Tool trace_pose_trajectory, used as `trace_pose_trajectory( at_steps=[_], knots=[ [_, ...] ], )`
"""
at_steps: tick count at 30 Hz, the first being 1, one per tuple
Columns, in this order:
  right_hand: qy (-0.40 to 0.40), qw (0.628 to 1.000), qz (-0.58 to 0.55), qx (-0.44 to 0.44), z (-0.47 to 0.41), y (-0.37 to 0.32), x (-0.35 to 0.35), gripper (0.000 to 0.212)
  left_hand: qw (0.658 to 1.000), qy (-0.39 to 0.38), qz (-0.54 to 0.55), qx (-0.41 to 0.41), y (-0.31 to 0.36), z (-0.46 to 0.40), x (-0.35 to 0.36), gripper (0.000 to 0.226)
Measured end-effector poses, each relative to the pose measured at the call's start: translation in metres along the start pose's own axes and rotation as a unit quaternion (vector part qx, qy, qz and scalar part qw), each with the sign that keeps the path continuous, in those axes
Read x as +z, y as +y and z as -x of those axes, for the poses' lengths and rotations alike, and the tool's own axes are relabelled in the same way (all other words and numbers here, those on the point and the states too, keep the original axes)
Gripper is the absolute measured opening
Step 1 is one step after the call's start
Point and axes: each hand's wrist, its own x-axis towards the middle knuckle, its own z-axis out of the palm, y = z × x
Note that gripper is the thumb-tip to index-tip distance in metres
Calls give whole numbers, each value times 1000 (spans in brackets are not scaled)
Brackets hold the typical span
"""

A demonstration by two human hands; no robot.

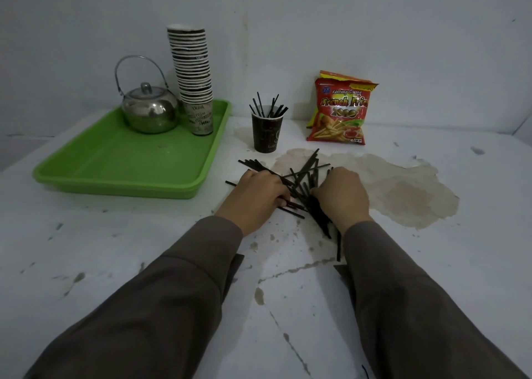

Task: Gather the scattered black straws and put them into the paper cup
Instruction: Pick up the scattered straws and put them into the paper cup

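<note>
Loose straws: thin black plastic straws (302,177) lying crisscrossed in a heap on the white stained surface (144,249), near the cup.
Cup: dark brown printed paper cup (267,134), upright, several black straws standing inside.

Loose straws (302,177) lie on the bench (115,249) between both hands, before the cup (266,132); tray (115,171) left, snack bag (339,111) right.

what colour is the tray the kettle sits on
Bright green: the tray under the kettle, clearest in the head view.
</note>
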Motion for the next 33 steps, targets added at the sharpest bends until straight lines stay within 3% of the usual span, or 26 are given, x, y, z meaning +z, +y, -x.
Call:
trace_pose_trajectory(
  at_steps=[6,8,11,14,19,25,28,33],
  knots=[
    [3,999,27,-40,2,-6,4,24,998,52,18,5,0,3,-1,17],
    [3,999,27,-46,0,-4,5,31,997,71,24,7,0,4,-3,17],
    [-14,1000,-13,-25,-1,-3,2,35,994,102,48,12,2,5,-7,16],
    [-35,997,-75,1,-2,-1,-8,20,982,148,118,-8,3,6,-9,14],
    [-23,971,-238,12,2,8,-27,14,937,221,259,-80,4,7,-11,11],
    [-101,886,-451,-28,13,13,-37,20,852,243,428,-177,3,6,-13,14],
    [-107,868,-483,-44,17,9,-33,9,835,241,459,-184,3,8,-15,13],
    [-100,862,-486,-104,28,-2,-25,16,822,234,490,-172,2,12,-19,16]
  ],
)
